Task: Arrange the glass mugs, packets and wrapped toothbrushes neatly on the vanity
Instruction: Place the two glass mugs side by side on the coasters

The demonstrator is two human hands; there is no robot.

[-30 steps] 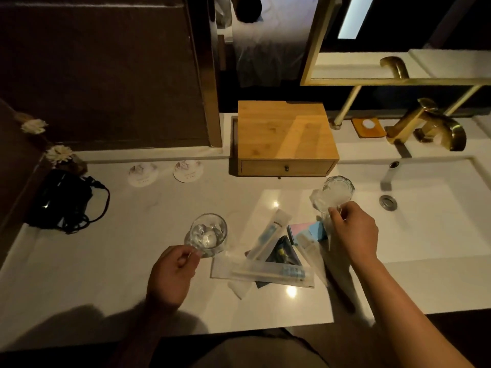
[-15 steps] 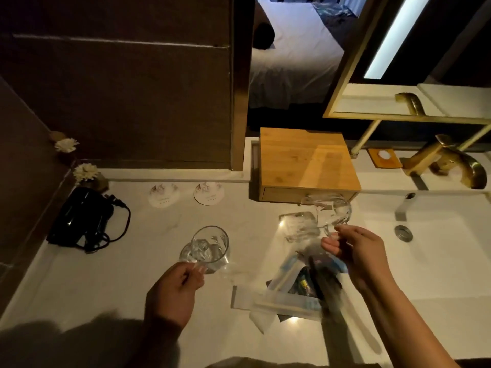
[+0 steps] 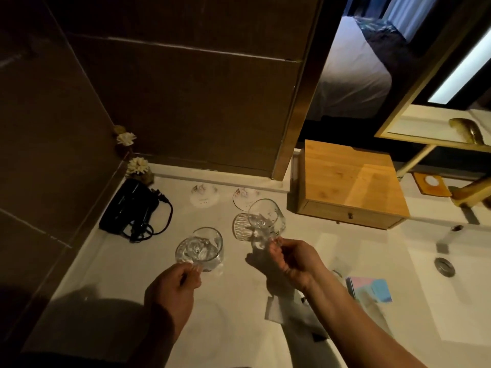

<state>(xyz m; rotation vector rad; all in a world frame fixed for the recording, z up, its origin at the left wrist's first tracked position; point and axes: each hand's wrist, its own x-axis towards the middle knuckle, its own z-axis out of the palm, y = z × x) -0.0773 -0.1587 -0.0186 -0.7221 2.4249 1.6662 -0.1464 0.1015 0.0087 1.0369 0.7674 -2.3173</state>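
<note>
My left hand [image 3: 172, 289] grips the handle of a glass mug [image 3: 199, 248] held just above the white vanity top [image 3: 111, 282]. My right hand [image 3: 291, 258] holds a second glass mug [image 3: 265, 220] by its handle, lifted over the counter near two round paper coasters [image 3: 245, 198]. A pink and blue packet [image 3: 370, 289] lies to the right of my right forearm. White wrapped toothbrush packets [image 3: 276, 310] show partly under that arm, the rest hidden.
A black hair dryer with its cord [image 3: 132, 208] lies at the back left by small white flowers [image 3: 137, 166]. A wooden drawer box [image 3: 348, 185] stands at the back. The sink basin with its drain [image 3: 444, 266] and gold tap are on the right.
My right hand has carried its mug from beside the sink leftward toward the coasters. The left hand's mug has lifted and moved back a little. The view has swung left.
</note>
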